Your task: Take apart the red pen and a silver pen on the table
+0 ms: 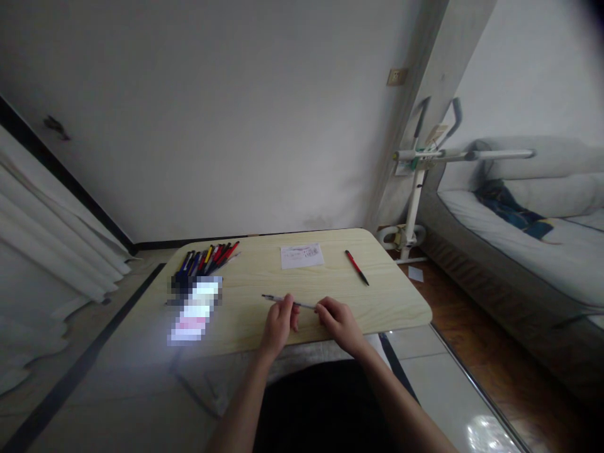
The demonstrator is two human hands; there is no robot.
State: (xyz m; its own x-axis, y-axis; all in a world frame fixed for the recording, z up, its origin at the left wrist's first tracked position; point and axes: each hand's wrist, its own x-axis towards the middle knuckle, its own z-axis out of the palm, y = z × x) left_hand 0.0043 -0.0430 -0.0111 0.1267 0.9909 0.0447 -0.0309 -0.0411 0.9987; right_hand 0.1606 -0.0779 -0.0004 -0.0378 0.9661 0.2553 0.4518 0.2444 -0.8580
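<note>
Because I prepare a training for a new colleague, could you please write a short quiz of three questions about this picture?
1. True or false: the red-and-black pen lies to the right of the marked paper.
2. What do the left hand and the right hand both hold? A: the marked paper; B: a thin pen-like item; C: the red-and-black pen.
3. Fill in: the bunch of pens lies on the ____ side of the table.

Key: 1 true; 2 B; 3 left.

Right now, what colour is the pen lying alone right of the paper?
The lone pen is mostly red with a black near end; head view.
</note>
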